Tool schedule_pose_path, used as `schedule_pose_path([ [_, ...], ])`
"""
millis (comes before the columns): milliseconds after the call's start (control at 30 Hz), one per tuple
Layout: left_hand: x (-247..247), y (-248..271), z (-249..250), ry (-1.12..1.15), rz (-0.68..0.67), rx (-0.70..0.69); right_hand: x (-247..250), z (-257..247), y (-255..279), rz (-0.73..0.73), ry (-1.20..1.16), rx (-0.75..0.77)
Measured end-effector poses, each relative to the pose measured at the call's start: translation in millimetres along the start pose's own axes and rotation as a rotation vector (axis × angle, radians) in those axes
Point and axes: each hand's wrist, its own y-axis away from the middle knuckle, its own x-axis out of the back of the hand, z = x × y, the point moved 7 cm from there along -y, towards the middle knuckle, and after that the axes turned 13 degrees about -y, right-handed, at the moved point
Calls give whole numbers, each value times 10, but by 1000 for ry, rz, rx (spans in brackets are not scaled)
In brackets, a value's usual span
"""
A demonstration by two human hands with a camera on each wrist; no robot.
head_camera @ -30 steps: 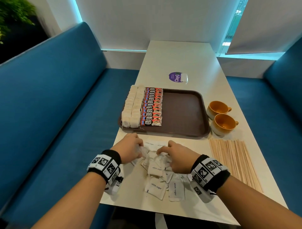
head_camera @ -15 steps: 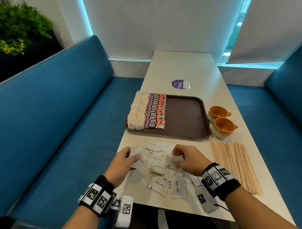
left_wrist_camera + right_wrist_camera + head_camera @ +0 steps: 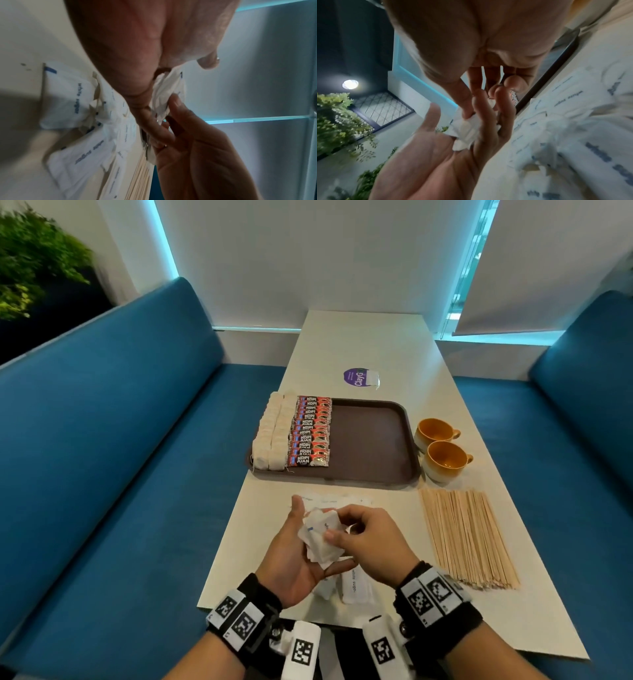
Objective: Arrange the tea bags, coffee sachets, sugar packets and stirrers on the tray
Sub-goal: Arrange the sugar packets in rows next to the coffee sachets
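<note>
Both hands have come up off the counter since a moment ago, taking a small bunch of white paper sugar packets [image 3: 320, 539] with them. Left hand [image 3: 297, 559] is palm-up, fingers loosely cupped under the bunch, while the right hand [image 3: 368, 542] pinches it from the other side with thumb and fingertips. More white sugar packets [image 3: 356, 587] lie loose on the pale counter [image 3: 376, 344] right below the hands, plus a few [image 3: 329, 500] just past them near the tray.

Brown plastic tray [image 3: 373, 446] sits further back — two rows of off-white tea bags [image 3: 272, 436] along its left edge, a row of red-and-black coffee sachets [image 3: 311, 433] right beside them. Thin wooden stirrers [image 3: 466, 535] are spread in a flat bundle on the counter to the right, and two orange ceramic cups [image 3: 442, 450] stand just right of the tray.
</note>
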Motion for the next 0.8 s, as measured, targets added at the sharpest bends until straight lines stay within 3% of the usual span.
schedule_pose_path([
  [167, 79, 19, -6, -93, 73, -136, -39, 0, 52, 50, 208, 81],
  [367, 87, 57, 68, -160, 4, -188, 72, -86, 39, 28, 171, 145],
  [533, 490, 72, 227, -163, 177, -250, 503, -42, -11, 105, 309, 68],
  [600, 670, 109, 272, -398, 294, -209, 571, 102, 3, 44, 462, -32],
  [667, 811, 128, 292, -770, 397, -136, 561, 271, 40, -35, 585, -114],
  [800, 804, 108, 227, -1581, 458, 15, 412, 507, 144, -120, 810, -175],
])
